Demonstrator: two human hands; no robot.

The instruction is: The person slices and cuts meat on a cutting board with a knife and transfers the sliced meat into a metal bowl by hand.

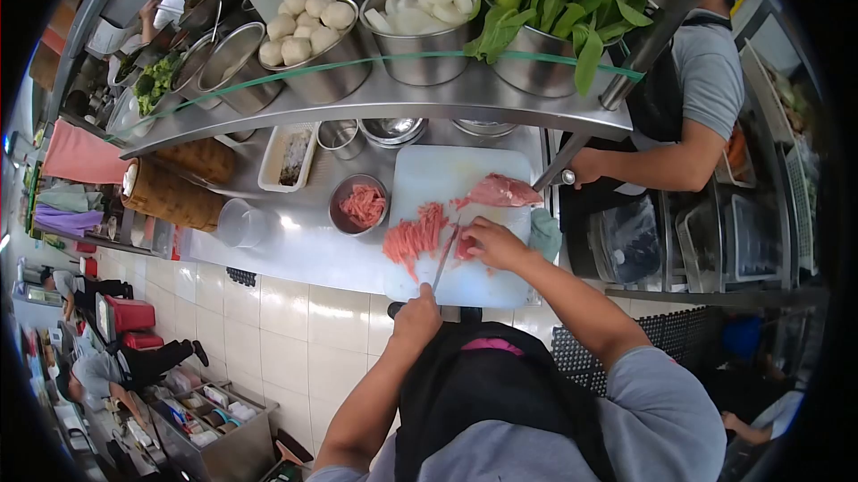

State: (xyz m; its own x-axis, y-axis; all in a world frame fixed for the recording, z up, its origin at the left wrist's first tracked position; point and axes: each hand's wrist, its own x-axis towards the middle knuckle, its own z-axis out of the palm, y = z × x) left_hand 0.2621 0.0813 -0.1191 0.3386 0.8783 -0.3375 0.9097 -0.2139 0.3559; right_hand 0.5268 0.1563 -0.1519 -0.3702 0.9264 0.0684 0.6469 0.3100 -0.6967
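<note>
My left hand [416,315] is wrapped round the handle of a knife [445,254], near the front edge of a white cutting board [465,164]. The blade points away from me and lies against a red piece of meat [463,248]. My right hand [494,244] presses that piece onto the board with bent fingers, just right of the blade. Left of the knife spreads a pile of thin meat strips [414,239]. A larger uncut chunk of meat [502,190] rests farther back on the board. Beside the board stands a metal bowl [342,218] holding more cut meat.
A green cloth [544,233] lies at the board's right edge. A clear round container [239,224] and a white tray [270,164] stand to the left. Overhead, a metal shelf [402,106] bears several vegetable pots. A co-worker's arm [657,164] reaches in at the right.
</note>
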